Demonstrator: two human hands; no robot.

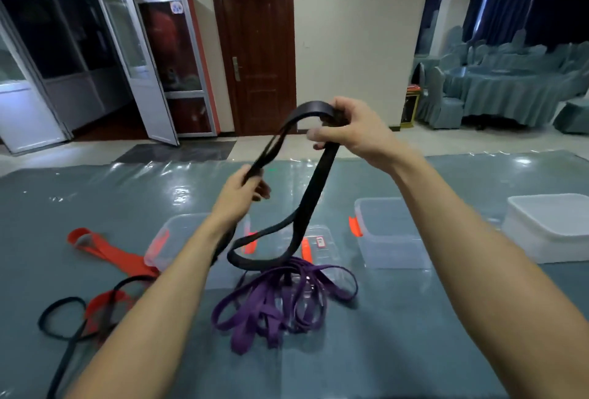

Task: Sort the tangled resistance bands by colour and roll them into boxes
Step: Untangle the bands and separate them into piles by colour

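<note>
Both hands hold one black resistance band up above the table. My right hand grips its top loop, and my left hand pinches a lower stretch of it. The band's bottom loop hangs down to a tangled heap of purple bands lying in front of me. Orange bands lie flat at the left, with another black band looped over them. Three clear plastic boxes stand behind the heap: one at the left, one in the middle, one at the right.
A white tub stands upside down at the far right of the table, which has a shiny plastic cover. Beyond the table are a tiled floor, a brown door and covered banquet chairs.
</note>
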